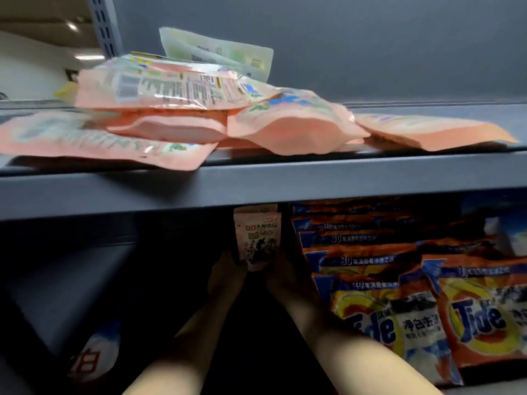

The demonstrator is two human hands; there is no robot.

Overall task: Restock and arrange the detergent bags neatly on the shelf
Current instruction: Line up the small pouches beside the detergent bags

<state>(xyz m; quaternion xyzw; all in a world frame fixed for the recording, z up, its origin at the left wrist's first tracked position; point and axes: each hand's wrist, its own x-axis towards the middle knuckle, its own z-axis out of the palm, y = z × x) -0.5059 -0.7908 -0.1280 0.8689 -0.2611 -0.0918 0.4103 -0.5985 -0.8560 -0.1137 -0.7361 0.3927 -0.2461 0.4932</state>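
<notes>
My left hand [225, 273] and right hand [281, 270] grasp the small pale detergent bag [258, 240] from either side on the lower shelf, upright with its long axis vertical, reaching up and away from my fingertips. A second like it seems to stand right behind, and both hands are equally near. To its right lean two rows of orange Tide bags [393, 283], about six in the nearer row, so the gap left of them looks the likely spot, while some six pink bags [171, 89] lie jumbled on the upper shelf [256, 178].

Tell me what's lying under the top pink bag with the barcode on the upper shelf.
Under the barcode bag lie more pink bags, piled loosely on the upper shelf. How many are in the pile is hidden.
</notes>
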